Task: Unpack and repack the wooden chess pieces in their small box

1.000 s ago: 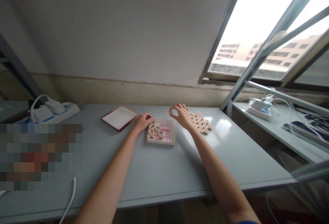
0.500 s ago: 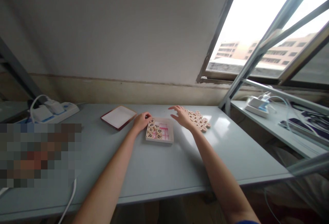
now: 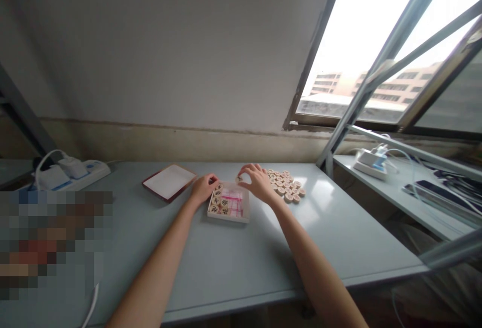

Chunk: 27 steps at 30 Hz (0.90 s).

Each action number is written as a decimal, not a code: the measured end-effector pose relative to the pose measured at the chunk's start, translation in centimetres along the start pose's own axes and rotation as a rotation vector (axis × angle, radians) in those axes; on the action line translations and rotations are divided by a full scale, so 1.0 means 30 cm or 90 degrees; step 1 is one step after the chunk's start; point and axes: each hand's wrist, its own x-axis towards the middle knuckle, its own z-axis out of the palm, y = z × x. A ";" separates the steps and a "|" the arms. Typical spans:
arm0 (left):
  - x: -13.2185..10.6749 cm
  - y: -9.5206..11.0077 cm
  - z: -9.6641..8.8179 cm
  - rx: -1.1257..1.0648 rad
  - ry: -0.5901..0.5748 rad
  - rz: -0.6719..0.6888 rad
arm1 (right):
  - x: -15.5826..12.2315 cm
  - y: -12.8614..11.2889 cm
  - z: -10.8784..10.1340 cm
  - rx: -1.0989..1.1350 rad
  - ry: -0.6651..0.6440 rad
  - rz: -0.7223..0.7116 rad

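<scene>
A shallow white box [image 3: 229, 219] lies on the table with several round Chinese chess pieces [image 3: 216, 201] in its left part, dark characters facing up. Pink lines show on the bare right part of its floor. At its back left corner, my left hand [image 3: 204, 190] is closed on the box's edge, fingers curled. Over the back of the box, my right hand [image 3: 258, 184] pinches one chess piece [image 3: 238, 179] between thumb and fingertips. Just right of that hand, a group of loose chess pieces [image 3: 289, 187] lies flat on the table, partly behind the hand.
A box lid [image 3: 169, 182] with a dark red rim and white inside lies left of the box. Power strips with plugs stand at the far left [image 3: 88, 175] and on the right-hand table [image 3: 371, 163]. A metal post [image 3: 341, 137] rises at the back right.
My right hand has moved left and closed from open fingers to a pinch on a chess piece. The pieces in the box sit closer to its left side. The view has shifted slightly.
</scene>
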 end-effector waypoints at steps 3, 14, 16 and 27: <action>-0.002 0.002 -0.001 -0.012 -0.008 -0.011 | -0.029 0.092 -0.012 -0.076 0.001 0.097; 0.002 -0.007 0.007 -0.008 -0.004 -0.005 | -0.004 -0.019 -0.056 0.060 -0.092 -0.063; 0.004 -0.008 0.008 -0.008 0.000 -0.003 | -0.005 -0.071 -0.035 0.115 -0.186 -0.145; 0.003 -0.001 0.004 0.014 -0.001 0.001 | -0.008 -0.118 0.015 0.186 -0.210 -0.176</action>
